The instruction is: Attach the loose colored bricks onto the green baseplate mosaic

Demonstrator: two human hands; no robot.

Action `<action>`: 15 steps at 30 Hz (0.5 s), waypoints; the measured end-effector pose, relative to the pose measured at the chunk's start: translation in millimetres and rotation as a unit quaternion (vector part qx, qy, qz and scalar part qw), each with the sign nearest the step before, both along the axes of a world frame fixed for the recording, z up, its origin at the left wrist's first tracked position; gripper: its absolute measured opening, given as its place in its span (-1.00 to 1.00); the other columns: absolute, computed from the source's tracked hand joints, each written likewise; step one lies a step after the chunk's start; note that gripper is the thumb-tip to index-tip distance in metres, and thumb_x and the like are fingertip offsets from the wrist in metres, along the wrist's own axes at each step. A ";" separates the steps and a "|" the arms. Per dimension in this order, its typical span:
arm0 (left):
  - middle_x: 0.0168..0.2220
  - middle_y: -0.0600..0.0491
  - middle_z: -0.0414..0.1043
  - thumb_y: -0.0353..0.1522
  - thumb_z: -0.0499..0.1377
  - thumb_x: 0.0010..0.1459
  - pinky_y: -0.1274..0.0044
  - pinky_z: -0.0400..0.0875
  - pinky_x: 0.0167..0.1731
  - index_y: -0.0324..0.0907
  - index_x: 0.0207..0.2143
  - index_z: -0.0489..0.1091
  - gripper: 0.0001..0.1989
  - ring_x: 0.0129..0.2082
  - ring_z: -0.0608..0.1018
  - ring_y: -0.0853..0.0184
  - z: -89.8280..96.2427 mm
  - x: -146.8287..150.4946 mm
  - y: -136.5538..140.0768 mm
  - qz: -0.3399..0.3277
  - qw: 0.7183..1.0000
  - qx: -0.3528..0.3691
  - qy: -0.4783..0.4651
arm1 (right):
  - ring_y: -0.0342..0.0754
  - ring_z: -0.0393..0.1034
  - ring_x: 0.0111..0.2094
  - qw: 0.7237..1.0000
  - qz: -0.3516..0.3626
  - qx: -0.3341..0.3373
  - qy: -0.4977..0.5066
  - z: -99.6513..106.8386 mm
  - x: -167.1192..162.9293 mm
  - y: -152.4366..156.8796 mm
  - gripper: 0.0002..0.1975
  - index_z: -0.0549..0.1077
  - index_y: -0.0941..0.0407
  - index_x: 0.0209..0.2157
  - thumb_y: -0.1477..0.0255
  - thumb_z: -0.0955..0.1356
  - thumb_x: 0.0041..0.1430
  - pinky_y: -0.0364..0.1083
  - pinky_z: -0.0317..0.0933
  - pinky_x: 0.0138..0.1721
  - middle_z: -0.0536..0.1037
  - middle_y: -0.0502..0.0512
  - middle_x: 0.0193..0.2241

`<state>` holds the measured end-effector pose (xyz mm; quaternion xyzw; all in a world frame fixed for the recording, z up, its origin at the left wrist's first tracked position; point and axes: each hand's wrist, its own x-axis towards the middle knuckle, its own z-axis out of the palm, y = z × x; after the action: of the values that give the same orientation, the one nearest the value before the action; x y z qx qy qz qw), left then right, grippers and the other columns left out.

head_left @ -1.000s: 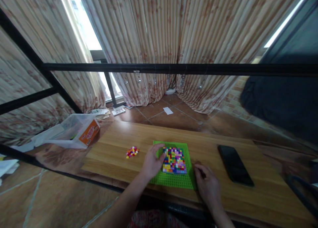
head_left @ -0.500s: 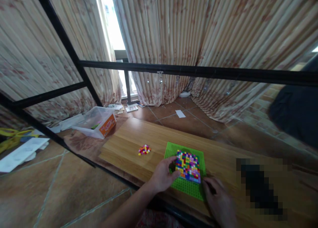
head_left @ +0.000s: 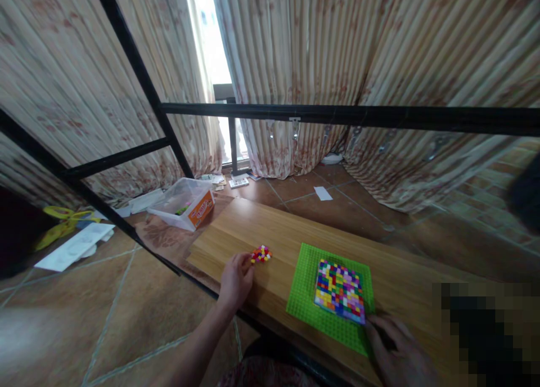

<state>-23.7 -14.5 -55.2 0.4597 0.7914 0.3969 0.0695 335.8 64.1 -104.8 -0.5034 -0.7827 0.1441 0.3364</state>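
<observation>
At a small pile of loose toy bricks (head_left: pixel 264 254) in mixed colours, my left hand (head_left: pixel 237 280) has its thumb and fingers pinched together at the pile's near-left edge. Whatever lies between those fingertips is too small to make out. A green studded baseplate (head_left: pixel 301 286) lies on the wooden table to the right of the pile. On it sits a tightly packed, multicoloured block of small bricks (head_left: pixel 340 288). My right hand (head_left: pixel 396 345) is curled at the baseplate's near-right edge, its fingertips by the block's corner and closed on the plate's edge.
The wooden table (head_left: pixel 253 218) runs diagonally. Beyond its left end stands a clear plastic bin (head_left: pixel 177 207) with an orange label. A black metal rail (head_left: pixel 261 112) crosses above. Papers lie on the tiled floor (head_left: pixel 122 297). A pixelated dark object (head_left: pixel 481 325) is at the right.
My left hand has moved left from the brick block to the loose pile, its fingers closing. My right hand stays at the baseplate's edge. The whole view has shifted slightly.
</observation>
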 end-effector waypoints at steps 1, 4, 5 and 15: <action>-0.22 -0.03 0.49 -0.51 0.17 0.04 0.36 0.42 -0.09 -0.18 -0.20 0.43 -0.77 -0.16 0.52 0.22 0.8 -3.1 -0.7 0.011 1.000 -0.018 0.009 | 0.02 0.50 -0.29 1.000 0.003 -0.003 0.002 0.8 0.1 -0.4 -0.54 0.56 0.03 -0.34 -0.02 0.23 0.20 -0.03 0.37 -0.25 0.57 0.12 -0.27; -0.21 -0.03 0.48 -0.51 0.18 0.04 0.37 0.40 -0.10 -0.19 -0.21 0.44 -0.78 -0.16 0.51 0.23 2.8 -4.6 0.9 0.022 0.998 -0.057 0.027 | 0.01 0.50 -0.30 1.000 0.012 -0.008 0.003 1.3 1.3 -0.8 -0.54 0.56 0.02 -0.35 -0.03 0.23 0.20 -0.04 0.38 -0.26 0.57 0.11 -0.28; -0.21 -0.03 0.48 -0.50 0.18 0.05 0.38 0.39 -0.10 -0.19 -0.23 0.45 -0.80 -0.17 0.51 0.23 3.4 -3.9 2.3 0.019 0.997 -0.064 0.032 | 0.01 0.50 -0.30 1.000 0.011 -0.009 0.004 0.7 1.8 -0.7 -0.53 0.56 0.02 -0.35 -0.04 0.23 0.20 -0.04 0.38 -0.27 0.57 0.11 -0.28; -0.39 0.03 0.41 -0.42 0.11 0.14 0.47 0.38 -0.31 -0.19 -0.44 0.41 -0.88 -0.40 0.48 0.32 9.0 0.4 6.3 -0.022 0.997 -0.054 0.041 | 0.02 0.48 -0.31 0.999 -0.001 -0.028 0.018 3.0 -3.1 -2.2 -0.57 0.55 0.03 -0.36 0.01 0.24 0.22 -0.04 0.36 -0.29 0.55 0.12 -0.30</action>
<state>-23.2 -8.2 -46.1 0.4884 0.8037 0.3326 0.0704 332.7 62.0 -101.9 -0.5107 -0.7715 0.1748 0.3368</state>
